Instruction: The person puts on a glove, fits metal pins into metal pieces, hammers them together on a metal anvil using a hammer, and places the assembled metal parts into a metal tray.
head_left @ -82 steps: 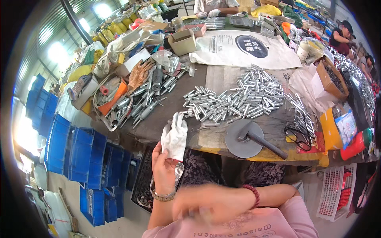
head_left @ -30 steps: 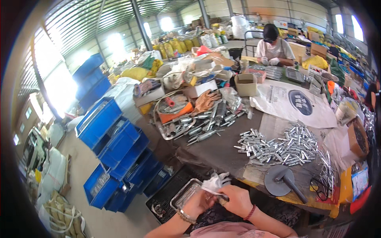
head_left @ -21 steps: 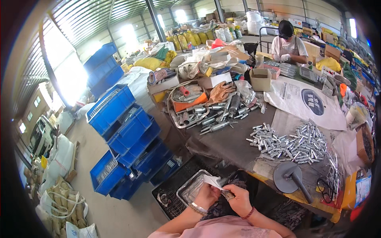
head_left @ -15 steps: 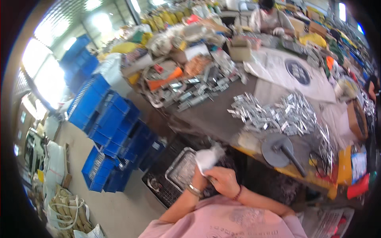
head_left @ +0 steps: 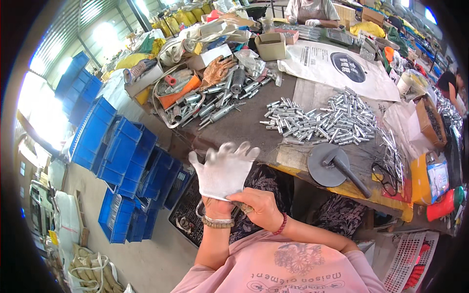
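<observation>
My left hand (head_left: 222,173) is raised at the table's near edge, inside a white work glove (head_left: 220,181). Its fingers are spread, slightly blurred at the tips, and it holds nothing. Bare, my right hand (head_left: 261,207) pinches the glove's cuff at the left wrist, just above a beaded bracelet (head_left: 218,223). Beyond both hands, a heap of shiny metal tubes or pins (head_left: 327,119) lies on the worktable (head_left: 244,134). Nearer on its right stands a round grey plate (head_left: 317,171) with a hammer-like tool (head_left: 351,177) resting across it.
Blue bins (head_left: 115,151) are stacked on the left. A black crate (head_left: 188,215) sits below my hands. Dark glasses (head_left: 385,179) lie by thin rods. Clutter with an orange glove (head_left: 218,71) covers the table's far left. A co-worker (head_left: 312,12) is across the table.
My left hand has risen from over the crate and opened, its gloved fingers now spread. My right hand stays at the cuff. The view has shifted slightly.
</observation>
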Available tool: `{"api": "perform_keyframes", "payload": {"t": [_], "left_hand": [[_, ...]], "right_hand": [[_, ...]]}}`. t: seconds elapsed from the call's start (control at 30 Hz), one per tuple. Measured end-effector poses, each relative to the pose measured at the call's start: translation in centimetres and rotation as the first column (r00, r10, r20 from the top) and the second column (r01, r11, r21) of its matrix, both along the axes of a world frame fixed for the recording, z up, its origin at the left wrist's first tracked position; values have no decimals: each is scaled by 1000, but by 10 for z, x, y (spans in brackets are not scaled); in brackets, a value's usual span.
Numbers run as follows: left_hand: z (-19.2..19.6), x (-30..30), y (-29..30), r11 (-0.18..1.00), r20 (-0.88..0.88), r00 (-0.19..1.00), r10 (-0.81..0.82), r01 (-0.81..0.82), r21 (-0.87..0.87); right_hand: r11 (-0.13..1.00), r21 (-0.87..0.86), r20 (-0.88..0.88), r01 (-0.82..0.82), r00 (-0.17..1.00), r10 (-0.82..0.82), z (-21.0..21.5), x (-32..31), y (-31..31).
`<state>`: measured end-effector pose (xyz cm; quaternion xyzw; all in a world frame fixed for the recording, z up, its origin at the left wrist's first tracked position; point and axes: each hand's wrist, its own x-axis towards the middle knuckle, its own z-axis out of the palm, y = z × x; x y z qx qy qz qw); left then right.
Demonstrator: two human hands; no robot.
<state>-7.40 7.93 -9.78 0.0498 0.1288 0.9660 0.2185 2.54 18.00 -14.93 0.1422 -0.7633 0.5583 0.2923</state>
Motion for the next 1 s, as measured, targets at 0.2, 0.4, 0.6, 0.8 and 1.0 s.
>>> {"api": "perform_keyframes", "payload": {"t": [0.2,0.4,0.6,0.8,1.0], "left_hand": [[-45,-43,24,912,-595,772,-224,381,152],[-16,-31,49,972,-348,908,-233,215,-90],[-11,-31,25,797,-331,813,-479,561,223],[49,14,24,901,-47,907,-418,421,104],[-67,23,-1,-76,-420,92,-903,928,365]], "right_hand": [[995,46,-64,90,994,-87,17,5,9],[975,196,-145,101,987,-73,26,3,15],[988,157,-77,-11,997,23,11,6,-1],[677,-734,473,-45,682,558,-12,7,64],[762,-460,533,-456,544,648,15,10,72]]}}
